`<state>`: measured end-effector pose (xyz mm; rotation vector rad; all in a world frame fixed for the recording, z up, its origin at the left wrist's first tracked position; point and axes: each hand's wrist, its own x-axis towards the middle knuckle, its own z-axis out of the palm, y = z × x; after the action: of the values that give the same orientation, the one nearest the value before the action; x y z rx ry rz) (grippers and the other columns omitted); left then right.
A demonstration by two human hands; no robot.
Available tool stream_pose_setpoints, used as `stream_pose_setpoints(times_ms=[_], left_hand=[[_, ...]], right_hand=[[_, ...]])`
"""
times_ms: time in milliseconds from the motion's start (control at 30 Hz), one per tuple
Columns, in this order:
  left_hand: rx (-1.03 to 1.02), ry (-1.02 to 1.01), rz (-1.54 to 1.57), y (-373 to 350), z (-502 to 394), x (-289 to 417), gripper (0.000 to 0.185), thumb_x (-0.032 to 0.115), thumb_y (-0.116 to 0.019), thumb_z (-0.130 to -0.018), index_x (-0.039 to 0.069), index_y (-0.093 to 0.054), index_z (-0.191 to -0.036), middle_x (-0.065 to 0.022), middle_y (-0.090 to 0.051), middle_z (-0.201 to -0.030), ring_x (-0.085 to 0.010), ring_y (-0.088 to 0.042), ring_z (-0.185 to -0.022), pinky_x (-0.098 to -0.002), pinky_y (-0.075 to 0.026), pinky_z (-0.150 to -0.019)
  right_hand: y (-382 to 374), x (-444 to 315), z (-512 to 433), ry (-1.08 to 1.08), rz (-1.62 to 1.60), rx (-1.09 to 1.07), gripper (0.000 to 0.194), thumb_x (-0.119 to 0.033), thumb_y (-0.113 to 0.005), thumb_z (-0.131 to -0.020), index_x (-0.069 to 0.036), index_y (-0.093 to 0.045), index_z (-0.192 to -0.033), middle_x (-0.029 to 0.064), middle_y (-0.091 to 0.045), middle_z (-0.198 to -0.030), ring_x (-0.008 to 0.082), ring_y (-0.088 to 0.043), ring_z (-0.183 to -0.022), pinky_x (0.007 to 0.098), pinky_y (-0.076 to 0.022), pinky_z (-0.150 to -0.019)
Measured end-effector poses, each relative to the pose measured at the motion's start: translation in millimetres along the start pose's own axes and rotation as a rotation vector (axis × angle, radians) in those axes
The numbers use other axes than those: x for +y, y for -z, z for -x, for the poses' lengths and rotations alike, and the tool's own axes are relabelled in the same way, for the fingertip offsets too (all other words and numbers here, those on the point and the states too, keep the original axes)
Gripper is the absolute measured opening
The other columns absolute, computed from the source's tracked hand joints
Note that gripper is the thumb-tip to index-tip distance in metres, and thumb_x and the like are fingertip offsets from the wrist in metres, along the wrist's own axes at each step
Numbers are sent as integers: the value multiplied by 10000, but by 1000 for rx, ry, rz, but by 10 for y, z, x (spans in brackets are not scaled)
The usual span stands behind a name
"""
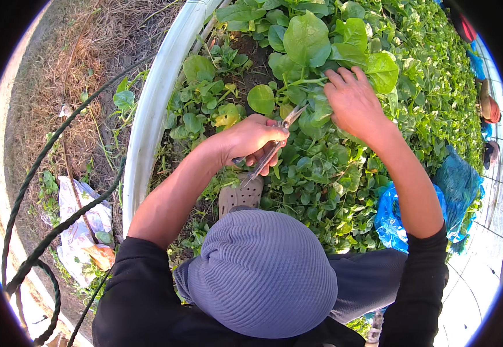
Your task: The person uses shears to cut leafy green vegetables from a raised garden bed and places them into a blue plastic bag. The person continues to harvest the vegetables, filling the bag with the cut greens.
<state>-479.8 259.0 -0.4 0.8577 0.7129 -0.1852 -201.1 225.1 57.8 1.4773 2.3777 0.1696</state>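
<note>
My left hand [258, 141] grips a pair of metal scissors [294, 116], their blades pointing up and right into the plants. The blade tips lie just below a thick pale green stem [305, 81] of a broad-leaved plant. My right hand [355, 104] has its fingers curled around the leafy top of that plant, at the stem's right end; the fingertips are partly hidden among foliage. Large glossy leaves [307, 40] stand above the hand. A yellowing leaf [227, 116] grows low beside my left hand.
A pale curved bed edge [156, 99] runs along the left. Beyond it lie dark twisted ropes [56, 134], dry grass and a white plastic bag [82, 225]. A clog [240, 195] stands among the plants. Blue plastic bags [392, 217] and blue netting [457, 186] lie on the right.
</note>
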Motion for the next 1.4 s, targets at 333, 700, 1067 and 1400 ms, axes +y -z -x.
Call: stream_pose_setpoints(times_ms=[333,700,1067,1400], left_hand=[[66,83,188,379,-219,-80,356,365,-556,-1104,13,-600,-1139,-187,-745,-832,-284,-768,-639,-314,-535,-445],[98,177,489,389,-593,-10,337,385,-562,-1103,53,-617,-1082,-126,-707,-803,-238,-693,-595,-308,-500,-462],[459,-580,104,80,259,189,212,-22,-715,-935,34,-618,-1116,-51,-673,-818,-149,-668,-654,-326,-553,-588],[-149,-598,-115,-871,-325,1568,338,5,-792,-888,47,-648,-1192,-32,-692,-851,-130,-685,-758,-289,-559,-653]], right_hand=[[-70,-55,187,-72,-101,36,436,-111,-841,-726,-2,-704,-1126,169,-636,-1440,349,-570,-1350,493,-410,-1174],[-54,-172,175,13,52,164,183,-92,-633,-886,-22,-718,-1032,140,-681,-1322,304,-594,-1266,515,-384,-1191],[650,167,553,-22,-208,166,486,-101,-900,-614,-57,-666,-1039,61,-664,-1150,292,-616,-1173,451,-467,-1129],[1169,-47,1467,314,-211,200,110,-197,-686,-755,-108,-711,-816,25,-650,-964,225,-617,-983,427,-512,-1015]])
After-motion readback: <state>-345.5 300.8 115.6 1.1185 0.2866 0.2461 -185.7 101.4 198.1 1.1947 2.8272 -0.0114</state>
